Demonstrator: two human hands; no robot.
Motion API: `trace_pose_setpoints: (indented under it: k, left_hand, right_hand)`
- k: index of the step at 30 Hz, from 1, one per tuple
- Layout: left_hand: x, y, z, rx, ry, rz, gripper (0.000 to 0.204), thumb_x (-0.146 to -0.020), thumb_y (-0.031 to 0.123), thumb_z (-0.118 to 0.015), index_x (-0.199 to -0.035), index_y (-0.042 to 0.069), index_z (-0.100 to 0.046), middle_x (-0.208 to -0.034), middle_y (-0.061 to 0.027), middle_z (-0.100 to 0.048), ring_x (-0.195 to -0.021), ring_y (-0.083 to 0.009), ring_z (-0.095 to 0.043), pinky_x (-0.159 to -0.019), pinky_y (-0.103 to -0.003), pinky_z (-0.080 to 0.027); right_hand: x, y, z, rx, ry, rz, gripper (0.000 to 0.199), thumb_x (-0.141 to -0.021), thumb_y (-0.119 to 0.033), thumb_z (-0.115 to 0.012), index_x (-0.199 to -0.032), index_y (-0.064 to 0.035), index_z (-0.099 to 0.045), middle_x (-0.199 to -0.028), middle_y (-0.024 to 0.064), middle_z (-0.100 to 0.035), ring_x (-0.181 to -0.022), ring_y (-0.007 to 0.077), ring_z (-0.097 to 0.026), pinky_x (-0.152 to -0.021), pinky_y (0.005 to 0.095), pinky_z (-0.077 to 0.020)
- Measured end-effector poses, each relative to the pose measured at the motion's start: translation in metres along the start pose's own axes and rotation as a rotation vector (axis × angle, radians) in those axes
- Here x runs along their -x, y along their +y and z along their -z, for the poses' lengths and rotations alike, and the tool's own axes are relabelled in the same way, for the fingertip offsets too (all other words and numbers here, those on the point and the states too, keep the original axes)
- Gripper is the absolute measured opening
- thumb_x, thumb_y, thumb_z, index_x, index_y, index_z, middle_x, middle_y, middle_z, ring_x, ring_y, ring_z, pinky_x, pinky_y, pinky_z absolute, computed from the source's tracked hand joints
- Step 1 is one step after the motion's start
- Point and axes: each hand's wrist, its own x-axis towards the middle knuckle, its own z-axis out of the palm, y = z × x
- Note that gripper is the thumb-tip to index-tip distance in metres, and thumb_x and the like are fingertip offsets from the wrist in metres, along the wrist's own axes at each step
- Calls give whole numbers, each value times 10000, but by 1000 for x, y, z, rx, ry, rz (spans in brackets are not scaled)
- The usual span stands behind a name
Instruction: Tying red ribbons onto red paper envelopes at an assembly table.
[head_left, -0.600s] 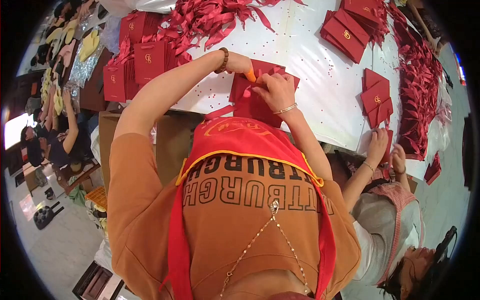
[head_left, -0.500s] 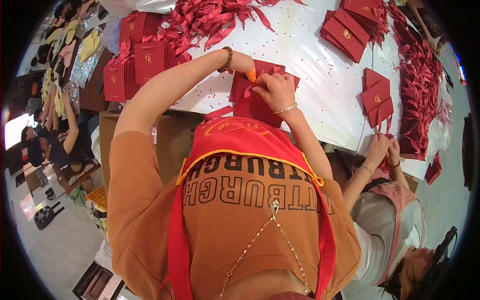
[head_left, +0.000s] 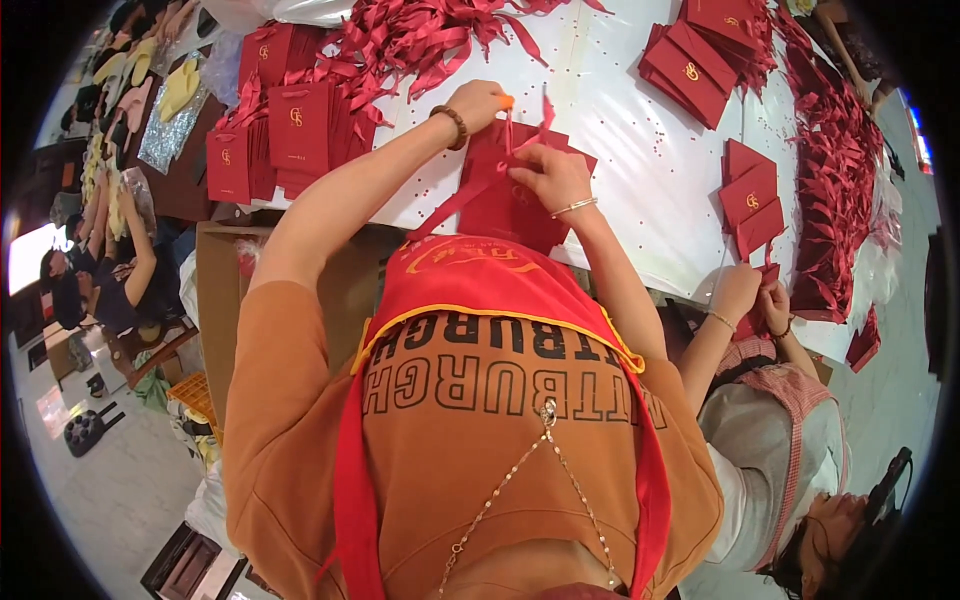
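Crimson flat paper gift bag (head_left: 520,205) with gold emblem, lying near the front edge of the white plastic-covered table (head_left: 640,150); long axis running away from the body, mouth end pointing toward the far side; thin red ribbon strip (head_left: 545,110) standing up from that top edge. Left hand (head_left: 478,103), orange-capped fingertip, pinched shut on the ribbon at the bag's top; right hand (head_left: 550,175) curled, fingers pressing the bag flat. Further left, upright stacked red bags (head_left: 295,130); beyond, heaped loose red ribbons (head_left: 420,35); right, a neighbouring person's hands (head_left: 750,295).
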Motion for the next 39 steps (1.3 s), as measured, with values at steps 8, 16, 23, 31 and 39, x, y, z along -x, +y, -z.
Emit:
trace_pose_setpoints:
  k: [8, 16, 23, 31, 39]
  left_hand:
    - [98, -17, -2, 311, -102, 165, 562, -824, 186, -563, -1290, 105, -259, -784, -11, -499, -596, -75, -453, -494, -222, -366]
    - [153, -38, 8, 728, -138, 205, 738, -725, 0, -613, -1327, 112, -203, -724, -38, -537, -569, -86, -485, -522, -224, -393]
    - [200, -55, 70, 865, 60, 142, 297, -726, -13, -603, -1007, 29, -515, -836, -28, -554, -748, -86, -525, -674, -208, -422]
    - [174, -17, 84, 1244, 172, -130, 316, -833, 31, -475, -1139, -46, -490, -823, -61, -543, -741, -108, -514, -698, -210, -424]
    - [87, 30, 39, 648, -276, 0, 234, -841, 93, -483, -1027, -13, -577, -815, -66, -600, -701, -103, -554, -625, -212, -450]
  right_hand:
    - [-27, 16, -9, -244, 110, -217, 296, -699, -318, -654, -926, -129, -631, -849, 78, -646, -792, 221, -613, -690, 330, -462]
    - [-43, 18, -14, -271, 88, -238, 331, -712, -317, -649, -1000, -156, -617, -952, 78, -637, -864, 219, -608, -729, 329, -462]
    - [-44, 22, -19, -157, 38, -316, 329, -716, -335, -641, -1002, -175, -619, -959, 71, -635, -876, 219, -605, -734, 333, -463]
    - [-46, 12, -26, -135, -5, -252, 328, -711, -333, -643, -996, -171, -623, -910, 74, -643, -855, 217, -609, -735, 332, -464]
    - [-49, 6, -27, -107, -75, -150, 341, -678, -300, -669, -974, -139, -616, -867, 87, -640, -827, 239, -608, -724, 346, -459]
